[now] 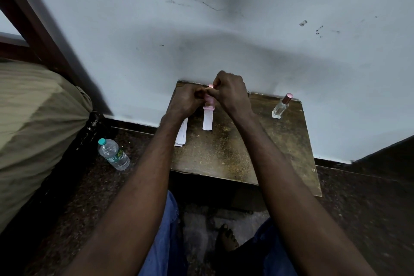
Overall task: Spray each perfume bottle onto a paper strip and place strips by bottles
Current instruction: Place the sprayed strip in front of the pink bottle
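A small pink perfume bottle (209, 99) is held upright at the back of the brown table (235, 150), between both hands. My left hand (187, 102) grips its body. My right hand (230, 94) is closed around its pink cap at the top. A white paper strip (207, 120) lies flat just in front of this bottle. A small stack of white strips (182, 134) lies at the table's left edge, partly under my left forearm. A clear glass perfume bottle with a rose-gold cap (281, 106) stands untouched at the back right.
The table stands against a pale blue wall (201, 29). A plastic water bottle (113, 154) lies on the dark floor to the left, beside a bed with an olive cover (38, 119). My knees and a bare foot (226, 238) are below the table's front edge.
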